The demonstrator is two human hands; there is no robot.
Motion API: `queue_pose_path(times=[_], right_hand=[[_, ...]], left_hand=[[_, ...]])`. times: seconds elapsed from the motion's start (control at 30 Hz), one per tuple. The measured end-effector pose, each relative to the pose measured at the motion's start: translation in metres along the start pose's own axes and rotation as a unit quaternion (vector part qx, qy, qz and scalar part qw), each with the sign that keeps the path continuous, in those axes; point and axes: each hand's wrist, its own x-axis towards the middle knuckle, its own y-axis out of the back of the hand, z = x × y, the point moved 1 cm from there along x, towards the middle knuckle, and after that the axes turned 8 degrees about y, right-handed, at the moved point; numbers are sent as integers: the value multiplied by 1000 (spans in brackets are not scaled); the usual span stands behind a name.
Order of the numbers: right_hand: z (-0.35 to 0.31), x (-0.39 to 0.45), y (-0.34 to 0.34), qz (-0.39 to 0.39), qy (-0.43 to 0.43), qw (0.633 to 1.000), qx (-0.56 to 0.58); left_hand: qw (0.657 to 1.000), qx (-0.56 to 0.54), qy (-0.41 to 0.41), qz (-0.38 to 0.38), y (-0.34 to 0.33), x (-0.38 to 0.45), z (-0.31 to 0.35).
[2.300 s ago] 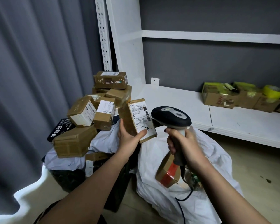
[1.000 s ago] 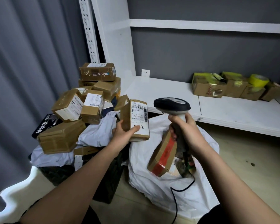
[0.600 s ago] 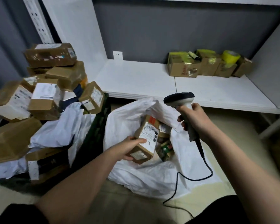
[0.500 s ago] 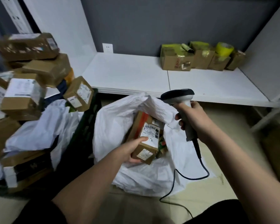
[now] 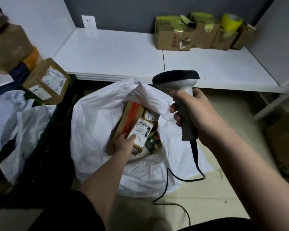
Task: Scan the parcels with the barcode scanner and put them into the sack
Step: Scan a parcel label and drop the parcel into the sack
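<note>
My left hand (image 5: pixel 125 142) reaches into the open white sack (image 5: pixel 97 124) on the floor and holds a small brown parcel (image 5: pixel 141 133) with a white barcode label, thumb on the label. The parcel lies among other parcels inside the sack, next to a box with red tape (image 5: pixel 129 117). My right hand (image 5: pixel 193 114) grips the handle of the grey and black barcode scanner (image 5: pixel 177 80) above the sack's right rim. The scanner's black cable (image 5: pixel 195 162) trails down to the floor.
At left a dark crate (image 5: pixel 57 139) carries a heap of brown parcels (image 5: pixel 47 81) and white mailer bags (image 5: pixel 12 119). A low white shelf (image 5: pixel 117 54) runs behind the sack, with several taped boxes (image 5: pixel 173 37) and a yellow tape roll (image 5: pixel 231 22) at its back right.
My left hand carried the labelled parcel from beside the scanner down into the sack. The view swung right and down. My right hand kept hold of the scanner.
</note>
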Motion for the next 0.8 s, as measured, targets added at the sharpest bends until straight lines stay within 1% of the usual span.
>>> queue_pose_path(times=[0.1, 0.17, 0.3, 0.4, 0.53, 0.67, 0.73, 0.8], right_hand=[[-1, -4, -7, -22, 2, 1000, 16], [-4, -8, -12, -32, 6, 999, 28], [-11, -14, -24, -35, 7, 998, 53], [-13, -19, -39, -43, 2, 997, 68], [-18, -30, -76, -78, -14, 992, 96], [-29, -47, -125, -118, 4, 985, 124], [-33, -58, -149, -138, 15, 980, 140], [-35, -69, -177, -161, 28, 976, 143]], left_hand=[[999, -5, -8, -35, -9, 13, -7], [999, 4, -13, -32, -5, 6, -6], [998, 9, -62, -32, 27, -21, 8], [995, 42, -70, -51, 68, -42, 15], [994, 50, -99, -12, 147, -79, 31], [980, 46, -191, 45, 228, -122, 54], [964, 66, -238, 94, 266, -144, 64], [940, 108, -271, 177, 306, -164, 69]])
